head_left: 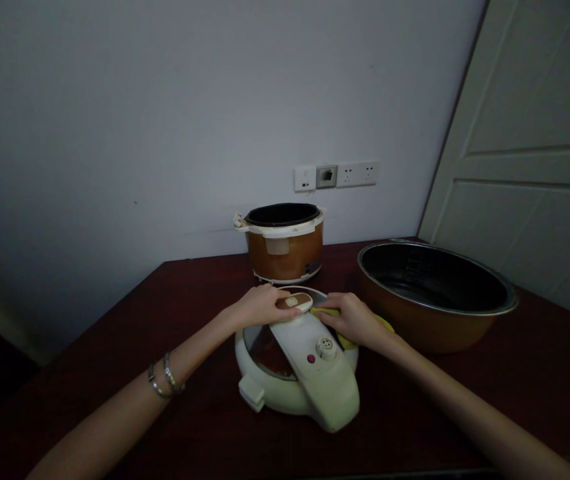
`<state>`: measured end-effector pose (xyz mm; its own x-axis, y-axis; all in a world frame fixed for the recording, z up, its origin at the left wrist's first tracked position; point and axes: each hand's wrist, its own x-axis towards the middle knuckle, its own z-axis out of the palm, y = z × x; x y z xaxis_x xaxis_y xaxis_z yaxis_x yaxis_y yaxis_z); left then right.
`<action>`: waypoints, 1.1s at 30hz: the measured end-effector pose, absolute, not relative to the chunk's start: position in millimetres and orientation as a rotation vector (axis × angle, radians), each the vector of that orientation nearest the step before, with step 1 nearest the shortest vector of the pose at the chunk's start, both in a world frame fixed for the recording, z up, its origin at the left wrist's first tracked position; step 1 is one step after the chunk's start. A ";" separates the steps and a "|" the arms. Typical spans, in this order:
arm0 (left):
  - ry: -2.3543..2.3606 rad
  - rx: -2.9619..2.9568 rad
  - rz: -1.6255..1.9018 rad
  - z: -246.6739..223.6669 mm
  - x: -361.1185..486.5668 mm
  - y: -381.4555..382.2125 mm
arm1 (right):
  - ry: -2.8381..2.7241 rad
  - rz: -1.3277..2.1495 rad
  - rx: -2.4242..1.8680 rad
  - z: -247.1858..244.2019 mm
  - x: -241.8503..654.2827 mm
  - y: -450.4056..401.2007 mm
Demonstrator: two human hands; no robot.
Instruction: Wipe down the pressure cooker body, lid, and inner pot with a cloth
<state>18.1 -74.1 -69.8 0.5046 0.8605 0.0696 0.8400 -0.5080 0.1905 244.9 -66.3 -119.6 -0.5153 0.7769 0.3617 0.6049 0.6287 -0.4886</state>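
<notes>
A white pressure cooker lid (322, 373) lies on the dark red table, with a clear panel, a round valve and a small red button on it. My left hand (259, 307) is closed around the brown-and-white handle (295, 302) at the lid's far side. My right hand (352, 319) pinches a yellow cloth (345, 342) against the lid, just right of the handle. Part of the cloth hangs out behind and below the right hand.
Behind the lid, an orange-brown cooker body (285, 253) stands near the wall. A large brown inner pot (429, 323) with a dark inside sits at the right. Wall sockets (358, 174) are above the table (165, 320); a white door (529, 173) is at right.
</notes>
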 end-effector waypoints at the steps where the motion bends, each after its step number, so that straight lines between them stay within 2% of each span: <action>1: 1.489 2.613 0.223 -69.5 18.2 -74.1 | -2.286 0.380 -1.113 -119.2 241.8 -63.9; 7: 1.523 2.620 0.205 -70.8 18.0 -72.5 | -2.365 0.369 -1.036 -117.6 242.8 -63.5; 17: 1.537 2.615 0.229 -69.8 20.9 -74.1 | -2.461 0.617 -0.865 -108.4 275.4 -99.9; 26: 1.556 2.634 0.178 -70.2 19.8 -73.8 | -2.277 0.384 -1.246 -112.2 236.9 -52.2; 33: 1.575 2.633 0.147 -68.1 21.1 -74.9 | -2.340 0.579 -0.991 -111.8 249.8 -76.2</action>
